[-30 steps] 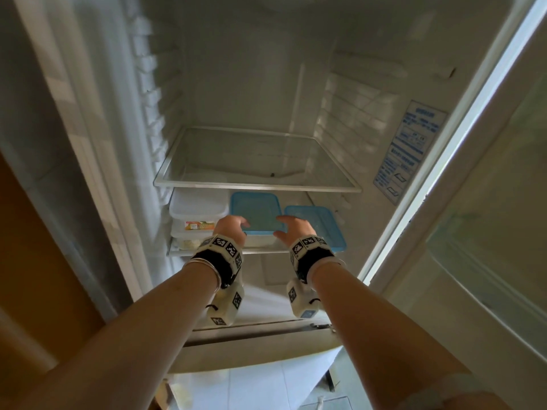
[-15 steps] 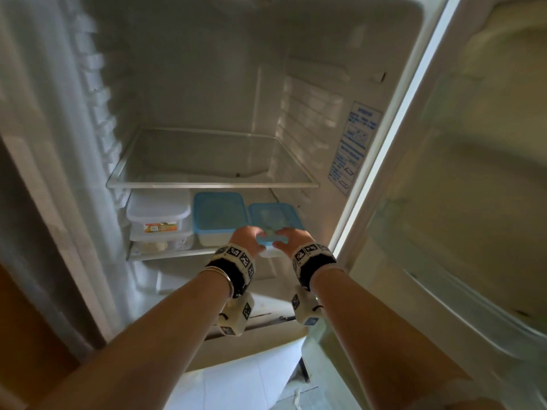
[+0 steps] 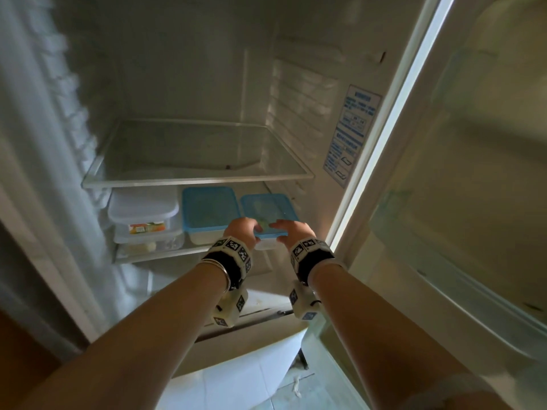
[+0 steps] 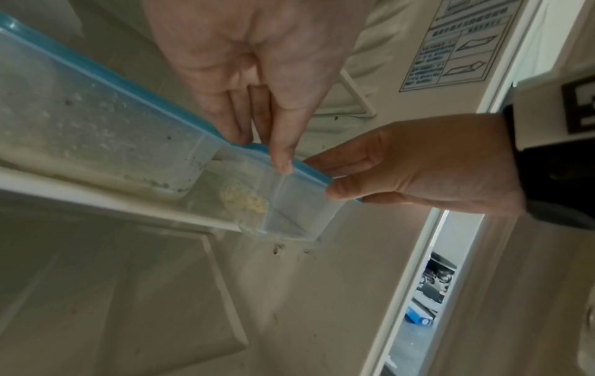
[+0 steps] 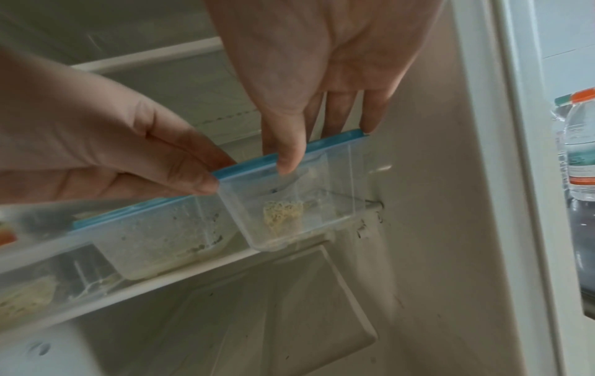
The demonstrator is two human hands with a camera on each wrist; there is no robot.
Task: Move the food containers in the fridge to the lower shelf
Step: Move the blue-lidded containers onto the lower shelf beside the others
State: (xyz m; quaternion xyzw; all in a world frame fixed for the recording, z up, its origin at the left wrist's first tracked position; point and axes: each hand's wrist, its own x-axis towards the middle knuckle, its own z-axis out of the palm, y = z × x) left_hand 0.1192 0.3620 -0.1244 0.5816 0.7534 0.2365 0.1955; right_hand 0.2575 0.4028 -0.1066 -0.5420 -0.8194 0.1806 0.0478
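- The left hand pinches the front left corner of the small blue-lidded container, thumb under the lid rim and fingers on top.
- The right hand clamps its front right corner the same way.
- This container sits at the right end of the lower shelf, its front overhanging the shelf's front edge.
- Just left of it stands a second blue-lidded container; two stacked white-lidded containers fill the left end.
- The glass upper shelf lies above.

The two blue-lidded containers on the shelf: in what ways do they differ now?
The right container is gripped by the left hand and right hand; the middle container is untouched. The right one holds a small pale clump; the middle one's walls look smeared. Both have clear bodies.
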